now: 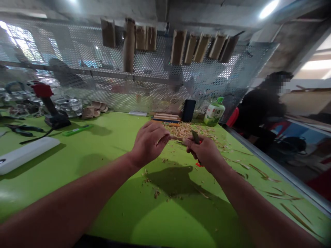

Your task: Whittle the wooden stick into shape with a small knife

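- Green table (111, 146) under a perforated metal panel (155, 72), a workshop scene.
- Fingers of the left hand (149, 143) pinched a thin wooden sliver (176, 138), held in the air between both hands.
- Fingers of the right hand (204, 151) curled shut around an orange-handled knife (198, 164), its blade (196, 137) beside the sliver.
- Risk: with the hands so close, a slipping blade could have nicked the left fingers.
- Wood shavings (183, 130) lay heaped beyond; a green-capped bottle (214, 113) stood past them.
- Co-worker (258, 110) in black at right.
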{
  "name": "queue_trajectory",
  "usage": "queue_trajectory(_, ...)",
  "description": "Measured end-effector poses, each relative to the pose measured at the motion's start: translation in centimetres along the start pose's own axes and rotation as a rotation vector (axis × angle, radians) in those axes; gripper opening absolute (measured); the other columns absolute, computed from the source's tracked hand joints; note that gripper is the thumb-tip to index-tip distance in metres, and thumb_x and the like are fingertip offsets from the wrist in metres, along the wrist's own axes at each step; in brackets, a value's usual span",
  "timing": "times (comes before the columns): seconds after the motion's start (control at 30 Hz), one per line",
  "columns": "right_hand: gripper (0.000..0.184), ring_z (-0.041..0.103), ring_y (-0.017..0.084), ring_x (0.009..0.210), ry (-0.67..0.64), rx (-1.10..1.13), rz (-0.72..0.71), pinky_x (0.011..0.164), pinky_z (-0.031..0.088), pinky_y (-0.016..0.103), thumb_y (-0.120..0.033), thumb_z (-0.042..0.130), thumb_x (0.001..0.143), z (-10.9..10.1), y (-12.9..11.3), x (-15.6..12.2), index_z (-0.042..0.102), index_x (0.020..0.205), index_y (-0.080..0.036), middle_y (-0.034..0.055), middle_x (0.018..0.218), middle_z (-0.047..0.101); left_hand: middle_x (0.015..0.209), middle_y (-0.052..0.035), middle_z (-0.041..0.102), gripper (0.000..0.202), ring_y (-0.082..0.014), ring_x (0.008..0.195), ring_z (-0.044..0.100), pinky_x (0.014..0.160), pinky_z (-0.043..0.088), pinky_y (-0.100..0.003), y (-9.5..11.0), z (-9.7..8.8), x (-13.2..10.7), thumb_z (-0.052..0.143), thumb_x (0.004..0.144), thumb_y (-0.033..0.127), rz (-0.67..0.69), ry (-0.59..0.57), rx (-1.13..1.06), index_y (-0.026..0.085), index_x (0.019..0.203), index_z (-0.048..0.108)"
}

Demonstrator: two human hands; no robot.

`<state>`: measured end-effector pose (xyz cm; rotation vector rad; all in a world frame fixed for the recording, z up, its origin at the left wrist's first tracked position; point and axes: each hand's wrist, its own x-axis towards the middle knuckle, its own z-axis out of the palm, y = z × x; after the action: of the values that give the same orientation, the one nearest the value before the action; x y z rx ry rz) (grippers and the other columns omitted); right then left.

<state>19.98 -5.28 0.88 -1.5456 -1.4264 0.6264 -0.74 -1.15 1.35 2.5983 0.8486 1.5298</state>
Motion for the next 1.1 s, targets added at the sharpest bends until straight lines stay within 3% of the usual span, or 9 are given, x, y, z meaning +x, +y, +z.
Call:
queue_trajectory(0.1, 0.033, 0.038, 0.008, 0.038, 0.024, 0.27, 0.046, 0.036, 0.028, 0.021, -0.049, 0.067, 0.071, 0.7, -0.6, -0.5, 0.059, 0.079, -0.018, -0.0015, 0.055, 0.057, 0.061, -0.0001, 0.053, 0.039, -0.011, 0.058, 0.045, 0.059, 0.039, -0.026, 1.4, 0.6, -0.5, 0.053, 0.088, 0.045, -0.295, -0.199, -0.258, 0.014, 0.065, 0.06)
queue_trajectory(0.17, 0.033, 0.04, 0.008, 0.039, 0.027, 0.36, 0.016, 0.036, 0.03, 0.02, -0.048, 0.069, 0.07, 1.3, -1.0, -1.0, 0.058, 0.077, -0.019, -0.0025, 0.055, 0.057, 0.069, -0.0012, 0.058, 0.036, -0.0102, 0.058, 0.047, 0.055, 0.04, -0.024, 2.1, 1.7, -1.1, 0.055, 0.085, 0.048, -0.559, -0.354, -0.476, 0.014, 0.079, 0.063)
queue_trajectory(0.27, 0.032, 0.04, 0.007, 0.037, 0.014, 0.337, -0.024, 0.034, 0.029, 0.02, -0.049, 0.067, 0.073, 2.6, -1.4, -1.8, 0.057, 0.074, -0.019, -0.0036, 0.053, 0.055, 0.082, -0.0048, 0.062, 0.037, -0.013, 0.067, 0.055, 0.058, 0.045, -0.026, 2.8, 3.2, -1.7, 0.054, 0.086, 0.047, -0.8, -0.277, -0.782, 0.014, 0.104, 0.059)
queue_trajectory(0.37, 0.035, 0.038, 0.008, 0.037, -0.007, 0.297, -0.023, 0.032, 0.027, 0.021, -0.053, 0.066, 0.073, 3.7, -1.5, -2.4, 0.056, 0.075, -0.02, -0.0037, 0.053, 0.054, 0.084, -0.0052, 0.063, 0.03, -0.0129, 0.073, 0.056, 0.069, 0.047, -0.027, 2.9, 3.4, -1.7, 0.053, 0.088, 0.042, -0.837, -0.155, -0.954, 0.015, 0.098, 0.061)
queue_trajectory(0.53, 0.035, 0.044, 0.009, 0.04, -0.138, 0.193, -0.043, 0.037, 0.032, 0.021, -0.054, 0.061, 0.079, 3.6, -1.0, -2.4, 0.057, 0.075, -0.019, -0.002, 0.054, 0.057, 0.098, -0.0073, 0.064, 0.022, -0.0128, 0.084, 0.06, 0.078, 0.049, -0.029, 2.1, 1.7, -0.3, 0.044, 0.094, 0.03, -0.975, -0.048, -1.083, 0.015, 0.089, 0.059)
queue_trajectory(0.63, 0.036, 0.04, 0.007, 0.04, -0.048, 0.262, -0.055, 0.038, 0.032, 0.02, -0.054, 0.064, 0.076, 2.5, -0.6, -1.8, 0.058, 0.074, -0.019, -0.0046, 0.051, 0.051, 0.081, -0.0041, 0.064, 0.017, -0.0128, 0.065, 0.062, 0.07, 0.053, -0.035, 1.6, 1.1, 0.2, 0.039, 0.096, 0.027, -1.01, -0.166, -1.232, 0.017, 0.087, 0.05)
queue_trajectory(0.73, 0.039, 0.037, 0.006, 0.039, -0.033, 0.399, -0.045, 0.037, 0.03, 0.019, -0.055, 0.069, 0.072, 1.5, -0.3, -1.0, 0.059, 0.079, -0.018, -0.0069, 0.049, 0.047, 0.068, 0.0001, 0.059, 0.014, -0.0108, 0.055, 0.058, 0.063, 0.053, -0.032, 1.5, 1.2, -0.2, 0.045, 0.094, 0.027, -0.932, -0.307, -1.218, 0.016, 0.086, 0.048)
queue_trajectory(0.93, 0.045, 0.037, 0.006, 0.037, -0.17, 0.647, -0.038, 0.036, 0.03, 0.019, -0.052, 0.073, 0.069, 0.8, -0.3, -0.6, 0.06, 0.097, -0.019, -0.0095, 0.048, 0.045, 0.065, 0.0, 0.058, 0.033, -0.0097, 0.055, 0.056, 0.059, 0.05, -0.027, 1.8, 1.5, -1.3, 0.061, 0.085, 0.045, -0.769, -0.704, -1.171, 0.013, 0.091, 0.057)
queue_trajectory(1.1, 0.04, 0.039, 0.006, 0.036, -0.077, 0.626, -0.022, 0.035, 0.031, 0.02, -0.048, 0.079, 0.063, 1.1, -0.4, -0.5, 0.054, 0.077, -0.02, -0.0078, 0.048, 0.049, 0.071, -0.0008, 0.059, 0.04, -0.0104, 0.056, 0.059, 0.059, 0.052, -0.028, 2.1, 1.8, -1.3, 0.063, 0.082, 0.047, -0.769, -0.689, -1.102, 0.013, 0.103, 0.057)
